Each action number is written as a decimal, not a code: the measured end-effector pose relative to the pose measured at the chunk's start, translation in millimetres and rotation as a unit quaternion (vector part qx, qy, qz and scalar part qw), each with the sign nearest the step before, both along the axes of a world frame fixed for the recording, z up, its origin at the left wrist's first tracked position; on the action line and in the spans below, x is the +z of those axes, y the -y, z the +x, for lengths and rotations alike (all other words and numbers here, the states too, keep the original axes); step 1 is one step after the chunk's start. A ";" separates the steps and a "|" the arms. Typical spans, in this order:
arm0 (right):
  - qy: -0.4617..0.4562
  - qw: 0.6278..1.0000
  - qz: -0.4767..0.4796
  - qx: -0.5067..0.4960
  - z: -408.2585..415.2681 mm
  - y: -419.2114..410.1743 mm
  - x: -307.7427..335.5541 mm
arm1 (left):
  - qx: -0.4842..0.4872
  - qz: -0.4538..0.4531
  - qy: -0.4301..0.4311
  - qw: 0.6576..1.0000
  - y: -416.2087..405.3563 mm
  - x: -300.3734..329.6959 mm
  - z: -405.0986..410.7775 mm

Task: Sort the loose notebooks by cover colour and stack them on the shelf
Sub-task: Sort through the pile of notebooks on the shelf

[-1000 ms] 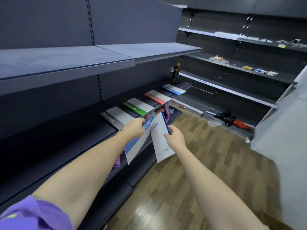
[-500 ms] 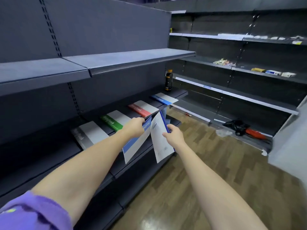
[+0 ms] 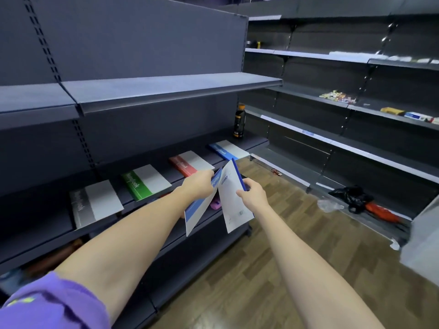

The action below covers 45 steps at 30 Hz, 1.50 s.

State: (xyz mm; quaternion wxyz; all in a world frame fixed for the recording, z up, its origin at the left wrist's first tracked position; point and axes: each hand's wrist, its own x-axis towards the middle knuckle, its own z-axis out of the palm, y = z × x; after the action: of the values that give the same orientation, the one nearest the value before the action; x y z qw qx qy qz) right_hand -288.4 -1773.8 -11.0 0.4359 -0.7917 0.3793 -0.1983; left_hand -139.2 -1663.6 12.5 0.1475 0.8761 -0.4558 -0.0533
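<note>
Two blue-covered notebooks are in the hands, held up in front of the middle shelf (image 3: 228, 160). The left hand (image 3: 198, 186) pinches the top edge of one blue notebook (image 3: 197, 211), cover facing us, so it hangs down and tilts. The right hand (image 3: 253, 195) grips the spine edge of the other blue notebook (image 3: 234, 205), whose pale back cover with a barcode shows. The two hang just beside each other, their upper corners nearly touching.

They look thin and light, with soft covers that probably flex when held by one edge; a smooth cover could slip from a fingertip pinch. Holding near the spine, the stiffest line, should give the best control when laying one flat.

On the shelf lie four sorted piles in a row from 9 o'clock toward 1 o'clock of the hands: a grey notebook (image 3: 95, 203), a green notebook (image 3: 146, 182), a red notebook (image 3: 190, 163) and a blue pile (image 3: 228, 150). I judge both held books belong on the blue pile, at about 12 o'clock. A dark bottle (image 3: 239, 122) stands upright past it. Below the hands, on the lower shelf, something pink (image 3: 215, 205) peeks out; I cannot tell what it is.
</note>
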 end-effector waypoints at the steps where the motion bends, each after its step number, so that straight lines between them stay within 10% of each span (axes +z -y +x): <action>1: -0.001 1.000 0.002 0.003 5.0 8.9 -1.3 | 0.001 0.002 0.001 1.000 7.2 0.8 4.0; 30: -0.031 0.992 0.066 0.104 228.9 268.0 18.5 | 0.091 -0.062 -0.296 0.949 232.6 33.9 214.6; 45: -0.041 0.939 0.210 0.270 303.7 362.4 18.6 | 0.238 -0.020 -0.193 0.952 307.4 45.4 221.9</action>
State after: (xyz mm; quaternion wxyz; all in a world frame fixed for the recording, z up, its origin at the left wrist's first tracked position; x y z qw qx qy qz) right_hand 15.3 -2136.1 7.6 0.6138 -0.7621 0.2013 0.0436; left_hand 82.7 -1971.0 57.9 0.2585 0.9290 -0.1979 -0.1759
